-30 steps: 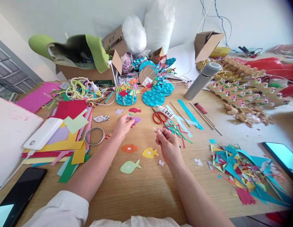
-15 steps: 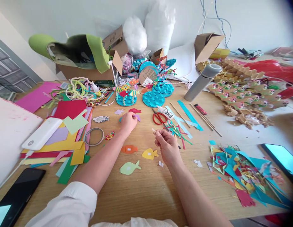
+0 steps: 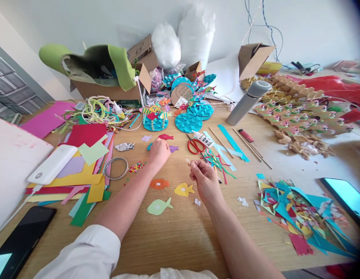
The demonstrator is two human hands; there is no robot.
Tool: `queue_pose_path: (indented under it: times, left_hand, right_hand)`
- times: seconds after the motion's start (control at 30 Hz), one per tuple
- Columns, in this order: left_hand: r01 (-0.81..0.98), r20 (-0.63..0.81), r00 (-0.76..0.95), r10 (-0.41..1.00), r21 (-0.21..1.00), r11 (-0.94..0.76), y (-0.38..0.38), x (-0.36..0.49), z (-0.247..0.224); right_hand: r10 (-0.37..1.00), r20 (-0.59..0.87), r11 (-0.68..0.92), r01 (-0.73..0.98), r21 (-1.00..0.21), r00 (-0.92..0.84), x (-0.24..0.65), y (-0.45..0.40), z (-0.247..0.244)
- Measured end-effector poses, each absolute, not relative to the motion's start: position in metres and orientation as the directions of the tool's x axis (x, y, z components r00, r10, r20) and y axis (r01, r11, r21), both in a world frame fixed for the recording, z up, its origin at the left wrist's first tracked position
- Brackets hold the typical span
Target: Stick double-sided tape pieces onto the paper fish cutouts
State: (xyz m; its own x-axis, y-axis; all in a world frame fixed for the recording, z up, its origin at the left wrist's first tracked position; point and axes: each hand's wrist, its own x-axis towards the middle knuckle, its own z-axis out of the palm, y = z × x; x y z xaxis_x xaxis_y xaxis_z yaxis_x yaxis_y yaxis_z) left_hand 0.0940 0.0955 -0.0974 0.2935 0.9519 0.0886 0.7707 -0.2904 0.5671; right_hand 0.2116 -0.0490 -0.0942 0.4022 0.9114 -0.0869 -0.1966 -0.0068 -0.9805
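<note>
My left hand [image 3: 159,153] is closed and bent downward, its fingertips mostly hidden. It lies between a blue paper piece [image 3: 150,146], partly covered, and a purple paper fish [image 3: 174,148], just in front of a red paper fish [image 3: 165,136]. What it grips, if anything, I cannot make out. My right hand [image 3: 205,177] pinches a small whitish piece [image 3: 188,160] above the table. Closer to me lie an orange paper fish [image 3: 159,183], a yellow one [image 3: 184,189] and a light green one [image 3: 159,206], each bearing a small white square.
Red-handled scissors [image 3: 196,146] and a glue bottle [image 3: 203,138] lie ahead of my right hand. A grey flask [image 3: 249,102] stands at the back. Paper scraps [image 3: 304,213] spread at right; coloured sheets [image 3: 87,133] and a tape ring [image 3: 116,168] are at left.
My left hand has shifted slightly toward me, uncovering more of the red and purple fish. My right hand stays nearly still with its small piece.
</note>
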Motion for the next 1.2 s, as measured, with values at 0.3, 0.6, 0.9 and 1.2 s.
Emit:
queue_pose_path:
  times: [0.3,0.6,0.9,1.2]
  left_hand:
    - [0.461,0.012,0.558,0.83,0.827,-0.322,0.07,0.085,-0.066]
    - [0.242,-0.047,0.661,0.749,0.958,-0.154,0.045,0.084,-0.053]
    - [0.343,-0.045,0.585,0.81,0.918,-0.197,0.019,0.076,-0.053]
    - [0.28,0.055,0.922,0.384,0.591,-0.757,-0.062,0.088,-0.077]
  right_hand:
    - [0.92,-0.114,-0.029,-0.226,-0.974,0.374,0.212,-0.05,-0.095]
    - [0.932,-0.129,-0.047,-0.238,-0.97,0.34,0.208,-0.05,-0.092]
    - [0.804,-0.036,0.14,-0.249,-0.958,0.593,0.225,-0.05,-0.082]
    - [0.717,0.023,0.28,-0.258,-0.925,0.696,0.24,-0.049,-0.076]
